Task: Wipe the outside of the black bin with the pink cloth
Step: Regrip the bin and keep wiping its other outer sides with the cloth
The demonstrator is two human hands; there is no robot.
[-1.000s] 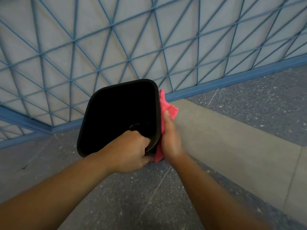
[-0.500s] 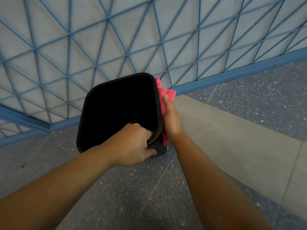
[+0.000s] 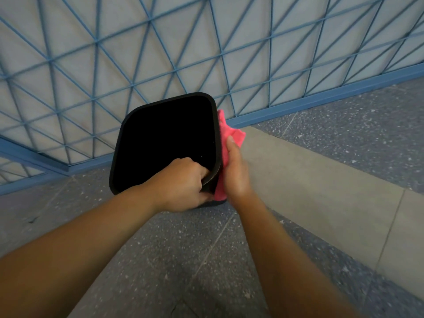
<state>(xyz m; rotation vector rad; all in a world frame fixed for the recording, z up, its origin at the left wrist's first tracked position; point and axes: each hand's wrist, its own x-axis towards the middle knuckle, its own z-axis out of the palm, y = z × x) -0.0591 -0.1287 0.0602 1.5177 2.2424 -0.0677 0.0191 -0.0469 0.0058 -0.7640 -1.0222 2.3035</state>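
i'm looking down into the black bin, which stands upright on the speckled grey floor with its open mouth facing up at me; the mouth is a rounded rectangle whose longer side runs away from me, leaning a little to the right, toward the blue lattice fence just behind it. my left hand grasps the near right corner of the rim, fingers curled over the edge into the dark inside, thumb on the outer wall. my right hand lies fairly flat along the bin's right outer side, pressing the pink cloth against that wall; my fingers point away from me along the side. the cloth is sandwiched between palm and bin, a bunched end sticking out beyond my fingertips near the far right corner and a lower edge showing below my palm. a paler grey slab runs along the floor to the right of the bin.
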